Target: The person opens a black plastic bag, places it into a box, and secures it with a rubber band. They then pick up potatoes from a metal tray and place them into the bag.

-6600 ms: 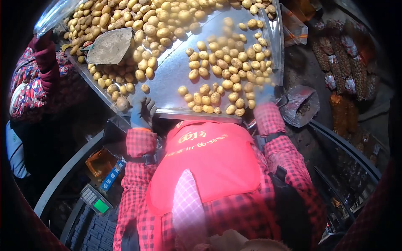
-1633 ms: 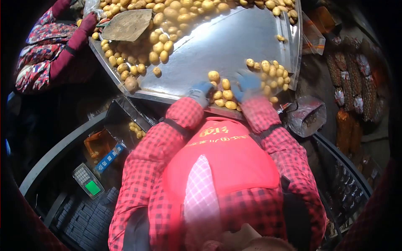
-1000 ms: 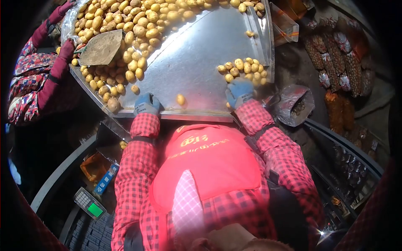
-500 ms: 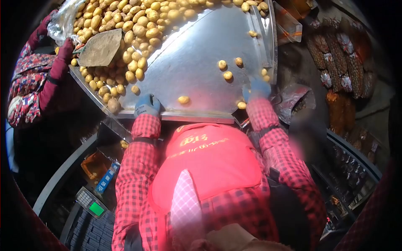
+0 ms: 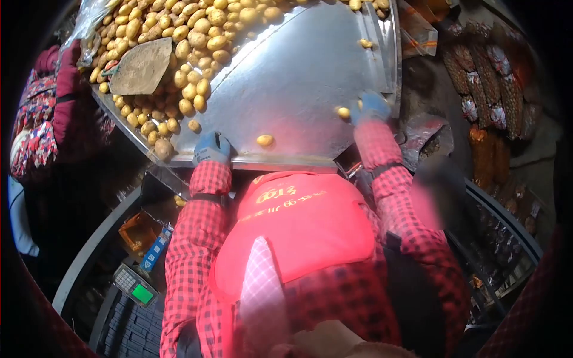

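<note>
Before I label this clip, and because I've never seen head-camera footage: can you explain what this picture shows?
There is no machine here. A person wears a camera on the head, so the single view looks forward and down over their own body and arms. Both hands wear blue gloves. The left hand rests on the near rim of a shiny metal table and holds nothing that shows. The right hand is at the table's right side, blurred, next to a loose potato; I cannot tell whether it grips anything. A single potato lies near the front rim. A heap of potatoes with a flat scoop on it fills the far left, beside another person's sleeve. Below left sits a scale with a green display.
</note>
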The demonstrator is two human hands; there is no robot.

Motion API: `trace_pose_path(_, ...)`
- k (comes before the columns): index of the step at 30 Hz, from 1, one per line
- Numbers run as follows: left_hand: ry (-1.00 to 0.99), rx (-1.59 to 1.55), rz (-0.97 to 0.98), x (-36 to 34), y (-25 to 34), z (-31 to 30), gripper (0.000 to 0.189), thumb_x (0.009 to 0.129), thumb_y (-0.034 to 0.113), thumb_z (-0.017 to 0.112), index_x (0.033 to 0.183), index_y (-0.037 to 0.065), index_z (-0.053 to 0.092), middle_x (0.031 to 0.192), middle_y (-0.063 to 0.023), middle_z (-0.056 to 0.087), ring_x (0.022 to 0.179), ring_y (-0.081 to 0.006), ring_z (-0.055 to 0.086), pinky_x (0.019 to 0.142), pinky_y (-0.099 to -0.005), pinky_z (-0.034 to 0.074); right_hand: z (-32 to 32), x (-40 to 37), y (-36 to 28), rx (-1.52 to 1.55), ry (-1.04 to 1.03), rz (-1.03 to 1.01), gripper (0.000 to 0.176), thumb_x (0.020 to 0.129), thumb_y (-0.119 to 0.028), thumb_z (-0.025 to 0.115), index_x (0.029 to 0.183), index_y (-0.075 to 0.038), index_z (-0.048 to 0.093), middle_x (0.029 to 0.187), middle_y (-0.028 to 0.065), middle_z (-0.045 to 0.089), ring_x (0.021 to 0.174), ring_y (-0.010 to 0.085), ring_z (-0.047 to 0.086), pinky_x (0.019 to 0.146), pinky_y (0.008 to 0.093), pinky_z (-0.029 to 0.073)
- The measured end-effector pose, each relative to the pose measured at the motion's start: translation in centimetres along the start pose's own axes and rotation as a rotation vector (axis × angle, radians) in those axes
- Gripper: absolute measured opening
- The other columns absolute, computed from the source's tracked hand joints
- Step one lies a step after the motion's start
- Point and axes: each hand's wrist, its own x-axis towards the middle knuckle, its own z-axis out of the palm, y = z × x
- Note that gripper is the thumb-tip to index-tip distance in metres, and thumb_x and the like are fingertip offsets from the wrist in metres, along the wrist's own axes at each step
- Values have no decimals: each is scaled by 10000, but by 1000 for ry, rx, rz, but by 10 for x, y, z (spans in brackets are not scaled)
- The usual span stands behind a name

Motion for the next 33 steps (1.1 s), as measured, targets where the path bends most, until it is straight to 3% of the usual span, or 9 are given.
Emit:
trace_pose_path(2,-44,-4,-106,0,15,-15,303,945,335,609,1102,100,719,1090,-191,718,1046,-375,680,925,-476,531,47,-20,17,384,142,213,254,876,-325,667,935,-94,753,1044,159,724,991,350,695,828,455,551)
trace_pose_path(4,-62,-17,-125,-1,14,-18,291,941,325,610,1083,96,719,1084,-201,715,1035,-377,681,909,-478,535,-77,-1,-87,-37,-362,-105,228,900,-292,650,972,-115,774,1069,148,745,986,311,723,798,438,571)
trace_pose_path(8,36,-48,5,1,4,0,286,944,325,615,1078,97,724,1080,-185,716,1043,-372,680,922,-476,529,-6,-18,-187,203,-408,-867,300,826,-240,691,1080,-90,750,1117,146,738,1067,333,695,911,441,557)
trace_pose_path(10,-9,-3,-12,1,5,-4,297,942,328,620,1088,92,726,1083,-182,716,1059,-366,676,936,-470,525,15,-29,-203,546,39,-1143,281,692,-255,728,930,-112,684,1090,84,653,1127,296,619,953,452,510)
trace_pose_path(13,6,-16,-28,0,2,-2,308,940,326,621,1100,83,725,1099,-185,712,1077,-363,672,949,-467,522,19,-26,-176,496,-132,-1202,300,654,-276,734,904,-119,680,1058,64,640,1114,274,605,954,437,511)
trace_pose_path(23,-39,13,18,4,-6,4,354,946,346,610,1168,91,715,1155,-190,708,1099,-364,666,972,-461,515,-56,-24,-9,6,-298,-265,245,769,-292,730,921,-103,695,994,115,700,971,320,668,855,467,546)
trace_pose_path(26,-69,63,23,3,-9,7,362,951,350,610,1192,98,709,1171,-188,709,1107,-367,666,982,-460,513,-47,-19,8,-31,361,-346,330,829,-324,714,1066,-95,705,1157,148,697,1110,342,651,955,468,528)
trace_pose_path(30,-72,23,-10,5,-8,9,355,965,346,606,1182,85,707,1158,-187,713,1097,-372,673,974,-454,517,-25,-42,71,161,25,-361,319,857,-276,693,1119,-94,706,1221,145,691,1188,331,635,1014,453,513)
trace_pose_path(33,-70,-41,-15,9,-14,15,349,974,332,602,1169,61,705,1138,-192,714,1081,-367,680,957,-447,522,-41,-77,81,-280,-721,-81,116,867,-231,676,925,-150,735,1041,42,722,1102,241,668,988,455,512)
